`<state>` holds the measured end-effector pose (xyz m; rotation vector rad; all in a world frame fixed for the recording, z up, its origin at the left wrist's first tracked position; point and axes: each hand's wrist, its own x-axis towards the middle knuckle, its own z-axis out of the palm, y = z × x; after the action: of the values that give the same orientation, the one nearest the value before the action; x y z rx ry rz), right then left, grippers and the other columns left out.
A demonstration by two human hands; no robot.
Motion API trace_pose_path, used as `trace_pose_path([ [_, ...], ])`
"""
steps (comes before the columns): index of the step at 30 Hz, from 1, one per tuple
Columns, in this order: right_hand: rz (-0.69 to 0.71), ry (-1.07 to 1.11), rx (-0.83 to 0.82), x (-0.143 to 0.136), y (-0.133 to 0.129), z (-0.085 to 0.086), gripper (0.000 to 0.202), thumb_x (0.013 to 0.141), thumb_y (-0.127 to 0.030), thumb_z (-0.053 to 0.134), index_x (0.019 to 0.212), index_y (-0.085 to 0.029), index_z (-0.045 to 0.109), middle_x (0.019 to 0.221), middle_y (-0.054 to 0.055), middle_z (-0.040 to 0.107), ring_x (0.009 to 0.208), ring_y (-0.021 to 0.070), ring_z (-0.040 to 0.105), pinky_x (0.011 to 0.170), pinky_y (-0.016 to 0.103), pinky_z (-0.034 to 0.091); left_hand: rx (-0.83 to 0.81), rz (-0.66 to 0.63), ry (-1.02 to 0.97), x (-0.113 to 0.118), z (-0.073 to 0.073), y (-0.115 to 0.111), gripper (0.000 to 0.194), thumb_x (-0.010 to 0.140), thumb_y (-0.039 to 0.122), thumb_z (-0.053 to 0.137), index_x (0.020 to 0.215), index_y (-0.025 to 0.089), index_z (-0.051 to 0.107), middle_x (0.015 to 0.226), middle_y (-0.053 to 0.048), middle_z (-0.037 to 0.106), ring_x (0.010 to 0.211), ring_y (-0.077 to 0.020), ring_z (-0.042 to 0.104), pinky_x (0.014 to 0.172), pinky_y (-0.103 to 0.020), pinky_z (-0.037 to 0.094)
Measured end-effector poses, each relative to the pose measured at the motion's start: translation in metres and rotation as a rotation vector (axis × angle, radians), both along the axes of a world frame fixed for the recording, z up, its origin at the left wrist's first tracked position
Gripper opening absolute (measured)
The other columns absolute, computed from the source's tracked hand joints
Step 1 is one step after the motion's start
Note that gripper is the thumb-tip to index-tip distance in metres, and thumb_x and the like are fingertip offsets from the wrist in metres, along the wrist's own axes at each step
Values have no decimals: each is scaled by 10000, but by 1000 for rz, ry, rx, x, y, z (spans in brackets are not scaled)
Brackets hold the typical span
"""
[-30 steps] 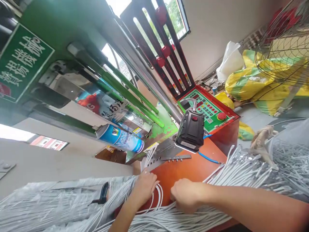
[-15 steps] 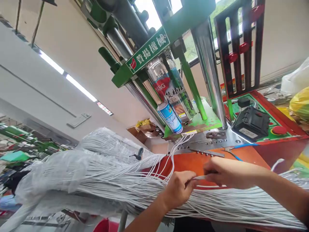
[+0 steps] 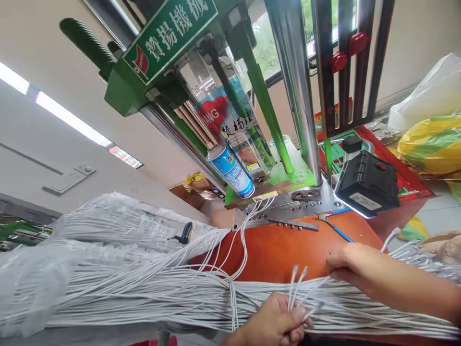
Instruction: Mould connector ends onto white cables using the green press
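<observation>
Cables (image 3: 292, 284) pinched in the left grip (image 3: 277, 317) could tangle with the nearby bundle (image 3: 144, 298) if tugged sideways. What the right grip (image 3: 349, 263) holds, if anything, I cannot tell.

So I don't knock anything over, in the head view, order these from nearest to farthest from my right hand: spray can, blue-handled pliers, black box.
1. Blue-handled pliers: just beyond the right hand.
2. Black box: farther out, up and right.
3. Spray can: farthest, well over to the left.
</observation>
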<state>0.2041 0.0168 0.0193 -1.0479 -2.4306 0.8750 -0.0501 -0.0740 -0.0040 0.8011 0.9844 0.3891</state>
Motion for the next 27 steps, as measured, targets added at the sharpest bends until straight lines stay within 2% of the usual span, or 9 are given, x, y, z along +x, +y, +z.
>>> trace_pose_path([
  [4,116,121,-269,2,21,2,269,1012,-319,534,794,-256,677,762,-28,702,705,156,616,658,263,434,-30,104,-91,6,11,17,542,818,628,772,918,103,676,548,40,521,351,-48,362,375,-208,299],
  [6,18,248,-318,-10,28,1,291,1023,-444,521,927,-256,721,896,2,741,821,181,669,735,278,496,-22,103,-103,13,14,27,523,824,608,772,912,102,673,549,30,543,340,-52,380,361,-205,319],
  [9,-261,385,-218,-32,35,-1,498,1045,-573,417,1312,-224,651,1286,95,697,1173,251,646,996,370,508,-19,76,-82,26,18,44,543,829,620,763,945,97,675,598,7,583,368,-61,439,371,-201,345],
  [11,-180,372,-206,-41,38,-6,547,1064,-570,367,1402,-203,592,1335,117,672,1198,265,641,1013,394,510,34,84,-48,32,21,59,578,819,669,746,871,101,656,606,-11,590,396,-77,491,385,-208,362],
  [13,-104,347,-208,-44,40,-18,519,1087,-523,327,1348,-183,619,1220,111,713,1079,256,682,933,377,539,117,147,-3,34,23,76,573,835,684,721,833,121,616,585,7,558,399,-62,450,384,-196,312],
  [18,-471,56,223,-40,50,-56,377,1068,-296,375,1314,-135,611,1248,178,663,1117,339,619,941,488,483,204,214,79,21,12,118,512,889,643,678,1041,178,525,550,102,453,417,-40,205,391,-174,136],
  [21,-404,-194,252,-42,51,-65,295,1037,-196,395,1133,-162,672,1081,150,671,1031,331,628,817,444,476,215,157,145,13,-4,128,538,880,675,657,998,165,535,595,76,508,400,-37,306,378,-167,196],
  [24,-349,-170,216,-44,49,-66,260,1045,-212,388,985,-192,641,978,100,669,954,272,650,775,381,454,251,156,185,10,-12,130,537,889,674,638,982,151,556,689,31,578,431,-76,509,402,-190,369],
  [27,-396,-122,171,-44,46,-65,188,1038,-278,412,1005,-205,581,888,56,687,777,231,664,671,354,416,242,150,212,7,-11,131,495,914,649,602,982,161,552,666,39,570,404,-80,497,381,-193,372],
])
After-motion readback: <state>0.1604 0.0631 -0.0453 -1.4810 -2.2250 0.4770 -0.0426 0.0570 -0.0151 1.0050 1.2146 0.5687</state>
